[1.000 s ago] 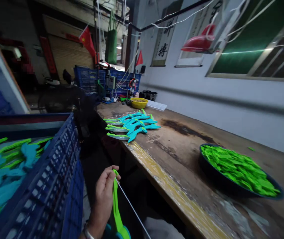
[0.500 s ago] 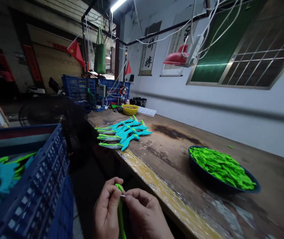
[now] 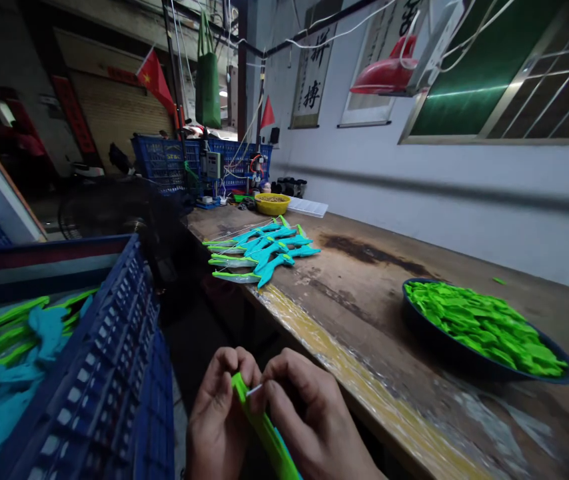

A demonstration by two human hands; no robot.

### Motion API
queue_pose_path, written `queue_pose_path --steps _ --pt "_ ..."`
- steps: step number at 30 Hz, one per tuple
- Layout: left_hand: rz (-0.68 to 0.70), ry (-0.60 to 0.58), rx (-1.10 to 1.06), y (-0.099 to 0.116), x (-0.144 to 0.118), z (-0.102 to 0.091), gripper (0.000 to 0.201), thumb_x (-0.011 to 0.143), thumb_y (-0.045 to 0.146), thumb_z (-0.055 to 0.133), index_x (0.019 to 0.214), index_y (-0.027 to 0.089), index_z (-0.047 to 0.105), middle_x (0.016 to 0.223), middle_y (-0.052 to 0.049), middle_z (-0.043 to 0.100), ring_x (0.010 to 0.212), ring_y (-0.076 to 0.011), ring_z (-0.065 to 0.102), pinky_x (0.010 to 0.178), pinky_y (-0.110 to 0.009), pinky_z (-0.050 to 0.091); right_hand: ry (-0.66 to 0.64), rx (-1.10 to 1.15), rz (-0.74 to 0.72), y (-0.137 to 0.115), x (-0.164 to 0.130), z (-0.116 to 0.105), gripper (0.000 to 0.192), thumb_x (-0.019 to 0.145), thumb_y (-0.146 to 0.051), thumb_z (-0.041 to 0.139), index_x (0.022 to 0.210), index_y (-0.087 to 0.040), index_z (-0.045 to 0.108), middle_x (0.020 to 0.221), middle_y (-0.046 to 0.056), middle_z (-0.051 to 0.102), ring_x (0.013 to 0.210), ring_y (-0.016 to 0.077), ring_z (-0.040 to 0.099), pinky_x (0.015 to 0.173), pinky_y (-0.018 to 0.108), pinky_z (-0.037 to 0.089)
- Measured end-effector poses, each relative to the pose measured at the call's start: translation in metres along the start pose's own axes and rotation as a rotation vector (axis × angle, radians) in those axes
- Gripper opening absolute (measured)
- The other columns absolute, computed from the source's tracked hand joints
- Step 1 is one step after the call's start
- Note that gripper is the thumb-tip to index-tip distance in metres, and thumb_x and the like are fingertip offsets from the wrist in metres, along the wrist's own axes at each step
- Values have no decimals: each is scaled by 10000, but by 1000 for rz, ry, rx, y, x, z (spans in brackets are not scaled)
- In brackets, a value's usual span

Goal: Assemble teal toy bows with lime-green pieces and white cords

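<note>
Low in the head view, my left hand (image 3: 214,417) is closed around the tip of a toy bow (image 3: 267,430). Its bright green limb slants down to the right, with a little cyan along its lower edge. My right hand (image 3: 312,417) pinches a short white string (image 3: 254,390) right beside that tip. The bow's lower part runs out of the frame. Ahead, several cyan and green toy bows (image 3: 270,250) with strings lie overlapping on the wooden table (image 3: 359,313).
A dark bowl (image 3: 464,357) heaped with green plastic pieces (image 3: 487,327) stands on the right. To my left, a blue crate (image 3: 97,380) contains more cyan and green bow parts (image 3: 47,330). A yellow basin (image 3: 270,205) sits farther back. Above hangs a red lamp (image 3: 384,77).
The held bow has swung from nearly upright to slanting down to the right, showing some cyan. Both hands stay at its tip, the right still pinching the string. My view has shifted slightly.
</note>
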State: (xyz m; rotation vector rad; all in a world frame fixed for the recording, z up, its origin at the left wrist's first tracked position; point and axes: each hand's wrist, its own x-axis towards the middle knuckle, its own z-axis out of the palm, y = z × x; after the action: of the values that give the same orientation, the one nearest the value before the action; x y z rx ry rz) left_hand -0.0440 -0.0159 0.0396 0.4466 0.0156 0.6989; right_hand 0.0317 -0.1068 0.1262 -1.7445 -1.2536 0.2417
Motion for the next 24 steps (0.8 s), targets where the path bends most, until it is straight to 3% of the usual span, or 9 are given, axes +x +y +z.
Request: queue_pose_path --steps 7,12,16,20,24 --pt "-1 -93 -45 2 2 -2 122 922 286 652 866 226 561 816 11 470 707 -114 474 643 -241 417 -40 83 37 3 1 8 229 936 -248 478 773 -165 616 746 27 632 667 117 610 629 197 460" --pt "-7 -78 -35 0 2 -4 150 917 305 660 859 226 547 834 4 471 755 -126 485 696 -236 417 -24 32 -18 7 1 8 206 938 -245 502 806 -164 638 737 10 605 654 104 562 600 185 427" --pt "-30 -53 -27 -3 3 -2 192 917 350 663 838 220 546 837 2 467 752 -129 467 705 -234 415 -25 -12 -138 6 2 6 151 950 -197 514 882 -172 646 755 0 588 665 96 562 615 183 417" --pt "-55 -47 -9 -3 7 -1 214 900 385 692 836 213 582 826 3 494 747 -123 465 704 -230 419 -42 -86 -291 10 3 6 143 960 -152 498 835 -183 562 719 -21 511 613 84 493 550 180 363" --pt "-139 -14 46 -1 10 -3 214 874 397 733 868 219 614 863 8 541 740 -103 483 684 -213 417 41 -288 -383 24 3 8 196 1013 -171 443 856 -194 558 727 -17 501 551 83 476 497 196 340"
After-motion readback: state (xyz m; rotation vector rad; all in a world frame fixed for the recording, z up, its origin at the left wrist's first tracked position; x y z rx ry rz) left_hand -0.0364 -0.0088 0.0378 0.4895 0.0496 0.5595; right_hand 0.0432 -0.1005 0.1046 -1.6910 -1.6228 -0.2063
